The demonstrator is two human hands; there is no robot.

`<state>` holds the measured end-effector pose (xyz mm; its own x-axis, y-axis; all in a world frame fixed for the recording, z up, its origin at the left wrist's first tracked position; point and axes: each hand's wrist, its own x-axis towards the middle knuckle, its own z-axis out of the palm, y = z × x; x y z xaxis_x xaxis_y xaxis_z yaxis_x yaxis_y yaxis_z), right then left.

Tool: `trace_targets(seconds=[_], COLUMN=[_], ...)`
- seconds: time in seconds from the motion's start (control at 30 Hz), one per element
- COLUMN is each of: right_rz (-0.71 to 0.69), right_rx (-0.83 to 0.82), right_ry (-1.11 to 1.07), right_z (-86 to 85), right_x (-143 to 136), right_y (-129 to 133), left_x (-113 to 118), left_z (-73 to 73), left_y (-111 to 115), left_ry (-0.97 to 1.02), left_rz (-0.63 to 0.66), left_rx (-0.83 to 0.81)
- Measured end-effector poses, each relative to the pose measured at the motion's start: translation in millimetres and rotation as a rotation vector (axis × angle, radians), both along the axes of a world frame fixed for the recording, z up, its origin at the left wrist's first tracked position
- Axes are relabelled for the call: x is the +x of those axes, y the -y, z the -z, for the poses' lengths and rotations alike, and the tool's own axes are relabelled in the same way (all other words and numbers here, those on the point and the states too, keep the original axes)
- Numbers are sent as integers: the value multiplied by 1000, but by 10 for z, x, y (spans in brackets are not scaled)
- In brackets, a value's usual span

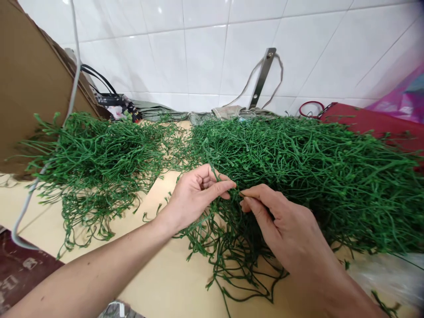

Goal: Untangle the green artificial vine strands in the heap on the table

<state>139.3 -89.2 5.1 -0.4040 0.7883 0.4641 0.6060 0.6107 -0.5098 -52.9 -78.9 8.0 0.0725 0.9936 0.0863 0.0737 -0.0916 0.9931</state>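
Near the middle of the view, my left hand (194, 196) is closed in a pinch, with a thin green plastic stem (214, 173) running up from its fingers. My right hand (288, 225) pinches thumb to forefinger close by on the right, its fingertips on a thin green stem end. The two pinches are a small gap apart. Behind and right of them spreads a large heap of green stems (308, 163) with small forked tips. Looser stems (241, 260) trail below my hands. A smaller heap of the same stems (102, 154) lies at left.
A pale yellow tabletop (162, 274) lies beneath the heaps. A cardboard box (39, 75) and a white cable (75, 48) stand at left. Against the tiled wall is a metal strip (263, 79). A red bag (354, 118) lies back right, clear plastic (391, 276) front right.
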Motion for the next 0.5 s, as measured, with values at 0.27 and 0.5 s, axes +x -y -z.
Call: trace_targets(seconds=[0.27,0.5], right_rz=[147,115], right_rx=[110,170], right_ry=[-8,-9], right_z=[52,124], right_x=[66,66], right_y=[24,-37], left_x=[-220,-47], left_z=[-47,7], left_y=[-203,-85], left_ry=[163,148], left_rz=[-345,43], left_rx=[51,34])
